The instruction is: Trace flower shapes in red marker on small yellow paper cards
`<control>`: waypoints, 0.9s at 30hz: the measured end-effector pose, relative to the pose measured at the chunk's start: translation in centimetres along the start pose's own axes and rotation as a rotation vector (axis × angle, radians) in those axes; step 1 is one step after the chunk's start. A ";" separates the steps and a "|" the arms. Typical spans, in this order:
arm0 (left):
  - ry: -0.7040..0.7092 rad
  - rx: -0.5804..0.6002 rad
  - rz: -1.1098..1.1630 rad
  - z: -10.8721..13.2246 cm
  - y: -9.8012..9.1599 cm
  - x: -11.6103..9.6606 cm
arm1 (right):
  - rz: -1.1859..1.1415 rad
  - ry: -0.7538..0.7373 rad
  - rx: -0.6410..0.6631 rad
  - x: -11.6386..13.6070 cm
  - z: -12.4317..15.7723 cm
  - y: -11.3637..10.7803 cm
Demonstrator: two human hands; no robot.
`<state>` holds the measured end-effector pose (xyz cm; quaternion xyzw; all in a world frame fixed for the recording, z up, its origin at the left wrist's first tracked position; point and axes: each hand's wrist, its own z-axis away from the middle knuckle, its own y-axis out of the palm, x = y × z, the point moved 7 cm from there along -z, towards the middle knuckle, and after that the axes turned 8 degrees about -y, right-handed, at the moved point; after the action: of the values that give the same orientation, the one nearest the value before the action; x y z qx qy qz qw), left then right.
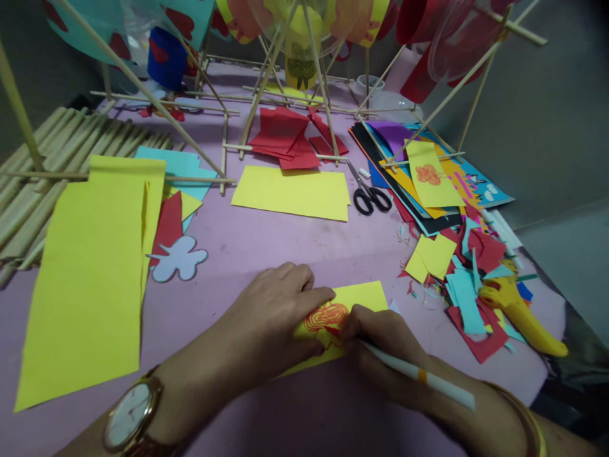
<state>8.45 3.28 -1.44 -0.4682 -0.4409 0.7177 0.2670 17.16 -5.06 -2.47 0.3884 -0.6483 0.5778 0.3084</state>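
In front of me lies a small yellow sheet of paper (366, 295) bearing an orange-red butterfly-like drawing (328, 317). My left hand (280, 317) rests on the sheet's left part, thumb and fingers spread around the drawing and pressing the paper to the table. A white felt-tip pen (419, 374) with an orange band is gripped in my right hand (380, 355). Its tip, hidden by my fingers, is at the drawing's right side. A pale butterfly cutout (179, 259) sits beyond my left forearm.
Large yellow paper (95, 279) and rolled paper sticks (57, 165) lie left. Black-handled scissors (371, 193), another yellow sheet (292, 192) and red paper pieces (285, 136) lie ahead. Coloured scraps (471, 285) and a yellow glue gun (518, 311) are right. Stick frames (266, 82) stand behind.
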 end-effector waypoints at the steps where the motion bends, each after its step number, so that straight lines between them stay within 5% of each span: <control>1: 0.000 -0.002 -0.002 0.0 0.0 0.0 | 0.012 -0.003 -0.006 0.1 0.0 -0.1; 20: -0.011 0.000 -0.004 -0.2 0.0 0.1 | -0.029 0.018 -0.041 -0.2 0.5 -0.8; 27: 0.013 -0.083 -0.003 -0.1 0.4 0.4 | -0.039 0.082 -0.164 -1.0 0.9 -1.5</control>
<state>8.38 3.40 -2.00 -0.4827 -0.4693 0.6954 0.2514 19.05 -5.83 -2.66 0.3507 -0.6725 0.5320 0.3765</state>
